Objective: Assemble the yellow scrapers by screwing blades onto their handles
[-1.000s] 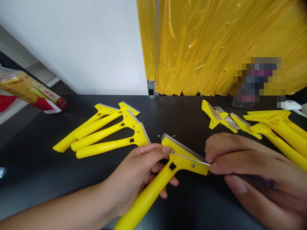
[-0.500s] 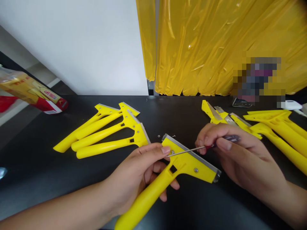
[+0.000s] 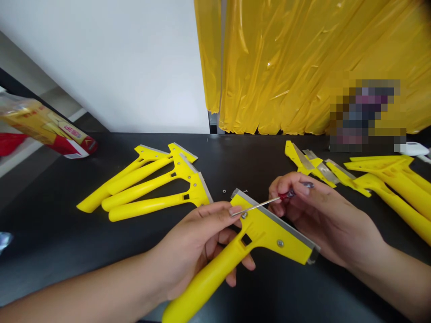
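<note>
My left hand grips a yellow scraper near its head, the thumb close to one screw. A metal blade strip runs along the scraper's far edge, and a second screw sits at the right of the head. My right hand pinches a screwdriver with a dark red and purple handle. Its thin shaft lies slantwise above the scraper head, the tip beside my left thumb. Whether the tip touches the screw, I cannot tell.
Several yellow scrapers lie fanned on the black table at left. More yellow scraper parts lie at right. A small nut and a loose screw rest behind the held scraper. A red-and-yellow package stands far left.
My right hand has shifted slightly left, and the screwdriver's angle has become steeper with its tip a little higher. The scraper head has moved slightly right. My left hand keeps its grip.
</note>
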Available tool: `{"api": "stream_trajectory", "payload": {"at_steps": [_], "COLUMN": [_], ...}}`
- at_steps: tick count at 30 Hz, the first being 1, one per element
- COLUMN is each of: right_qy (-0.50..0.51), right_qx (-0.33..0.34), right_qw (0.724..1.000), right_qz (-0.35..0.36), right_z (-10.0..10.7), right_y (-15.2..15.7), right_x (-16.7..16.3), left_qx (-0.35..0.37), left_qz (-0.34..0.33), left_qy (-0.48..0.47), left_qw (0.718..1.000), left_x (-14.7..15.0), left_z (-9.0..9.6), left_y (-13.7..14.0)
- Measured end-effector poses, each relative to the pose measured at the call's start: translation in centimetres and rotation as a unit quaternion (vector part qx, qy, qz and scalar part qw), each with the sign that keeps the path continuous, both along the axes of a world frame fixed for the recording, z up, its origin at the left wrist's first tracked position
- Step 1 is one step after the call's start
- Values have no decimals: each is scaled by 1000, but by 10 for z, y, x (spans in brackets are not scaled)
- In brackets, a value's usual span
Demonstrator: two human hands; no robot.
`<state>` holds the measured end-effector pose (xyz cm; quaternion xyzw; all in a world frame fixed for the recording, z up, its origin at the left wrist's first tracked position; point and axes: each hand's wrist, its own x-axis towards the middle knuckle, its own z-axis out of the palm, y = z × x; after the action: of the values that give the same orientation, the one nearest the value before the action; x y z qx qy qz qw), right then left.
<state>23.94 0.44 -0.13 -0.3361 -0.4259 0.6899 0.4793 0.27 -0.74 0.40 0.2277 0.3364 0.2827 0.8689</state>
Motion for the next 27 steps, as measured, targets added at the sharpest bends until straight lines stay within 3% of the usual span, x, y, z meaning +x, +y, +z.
{"api": "stream_trajectory", "payload": {"at_steps": [5,8,11,15,18,27], "right_qy": [-13,-76,-185,-312,-329,-356], "right_qx": [6,115,303,478,518,524], "right_qw": [1000,988,931,821,789,773], "right_qz": [-5,-64,-90,-5,25,-11], "right_z": [0,3,11,21,23,26], "right_y": [2,-3,-14,-26,-27,-27], "right_x": [1,8,20,33,34,22], "left_qx": [5,9,16,26,30,35], "left_qz": [12,32,56,59,51,45], "left_qy": [33,62,91,115,113,125], "left_qw": [999,998,994,991,992,990], "left_x": [2,1,1,2,3,2], "left_z": [1,1,1,2,3,3], "left_y": [-1,-2,-2,-2,-2,-1]}}
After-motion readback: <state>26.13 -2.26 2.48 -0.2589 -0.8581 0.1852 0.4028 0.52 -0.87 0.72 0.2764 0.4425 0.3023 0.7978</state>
